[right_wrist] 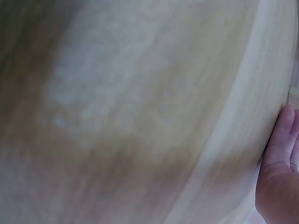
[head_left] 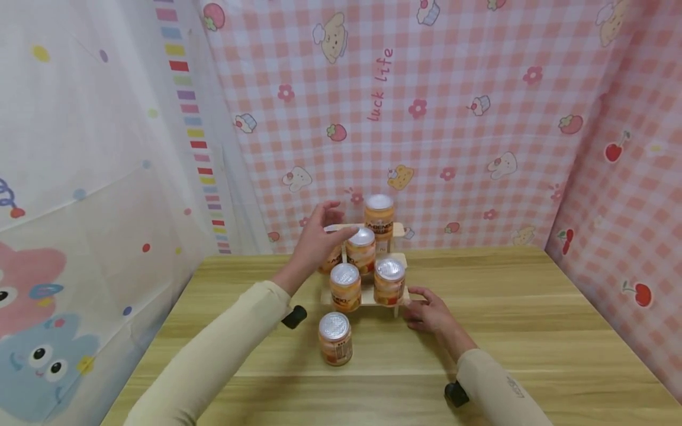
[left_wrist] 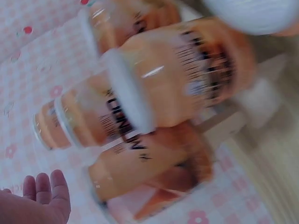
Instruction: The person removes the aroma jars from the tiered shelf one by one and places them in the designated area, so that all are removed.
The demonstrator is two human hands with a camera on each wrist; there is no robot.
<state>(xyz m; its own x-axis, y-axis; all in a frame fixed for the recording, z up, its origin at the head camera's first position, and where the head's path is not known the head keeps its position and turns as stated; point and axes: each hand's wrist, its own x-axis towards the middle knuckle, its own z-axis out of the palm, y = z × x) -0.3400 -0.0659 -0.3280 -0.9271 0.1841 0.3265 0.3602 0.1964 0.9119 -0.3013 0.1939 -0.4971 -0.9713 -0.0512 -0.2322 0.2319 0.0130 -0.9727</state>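
At the lower centre of the head view, five orange-labelled cans point(head_left: 361, 255) with silver lids stand on a tiered wooden rack point(head_left: 367, 297). A sixth can point(head_left: 336, 344) stands below them on the wood-grain table point(head_left: 506, 337). The left hand point(head_left: 319, 235), fingers loosely extended, hovers beside the upper cans. The right hand point(head_left: 429, 311) is at the rack's lower right end; whether it grips, I cannot tell. Pink gingham cloth point(head_left: 447, 136) hangs behind.

A blurred wood-grained tabletop point(right_wrist: 140, 88) fills most of the view beside the right hand point(right_wrist: 277, 172), fingers point(right_wrist: 279, 135) extended
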